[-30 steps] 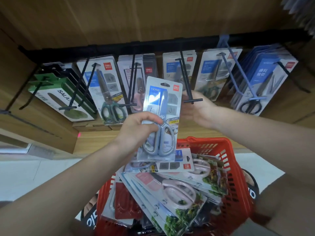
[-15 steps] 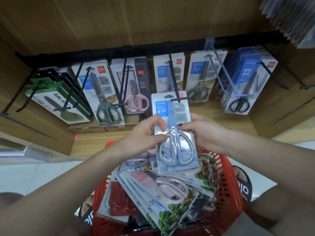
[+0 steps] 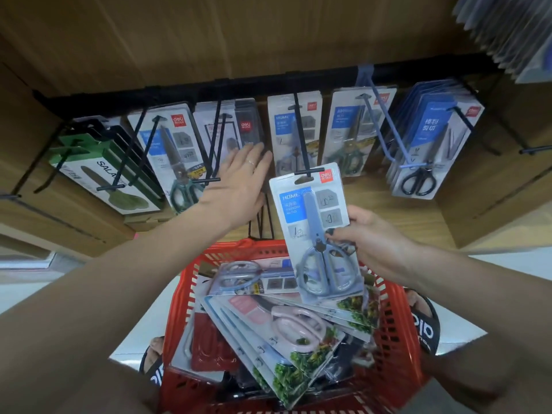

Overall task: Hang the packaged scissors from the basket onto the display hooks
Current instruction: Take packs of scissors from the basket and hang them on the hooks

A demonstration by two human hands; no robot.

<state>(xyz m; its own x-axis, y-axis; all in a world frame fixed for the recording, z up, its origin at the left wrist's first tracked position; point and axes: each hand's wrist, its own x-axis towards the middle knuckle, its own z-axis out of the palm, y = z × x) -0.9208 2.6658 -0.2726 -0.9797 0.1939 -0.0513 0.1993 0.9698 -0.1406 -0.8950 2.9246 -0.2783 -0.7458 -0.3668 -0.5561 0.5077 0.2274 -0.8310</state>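
Note:
A pack of grey-blue scissors (image 3: 313,222) hangs with its top slot at the tip of a black display hook (image 3: 301,144). My right hand (image 3: 370,243) pinches the pack's right edge near the scissor pivot. My left hand (image 3: 239,186) is off the pack, fingers straight, reaching up against the pink scissors pack on the neighbouring hook (image 3: 218,144). Below, the red basket (image 3: 397,318) holds several more scissor packs, a pink-handled one (image 3: 295,327) on top.
A black rail (image 3: 179,94) carries a row of hooks with packs: green salad tongs (image 3: 104,174) far left, green-handled scissors (image 3: 176,162), black scissors on a blue hook (image 3: 424,150) at right. Wooden shelf walls close both sides. More stock hangs top right.
My left hand let go of the grey-blue pack and rose to the pink pack's hook. The pack went up with its slot at the hook tip, now held by my right hand alone.

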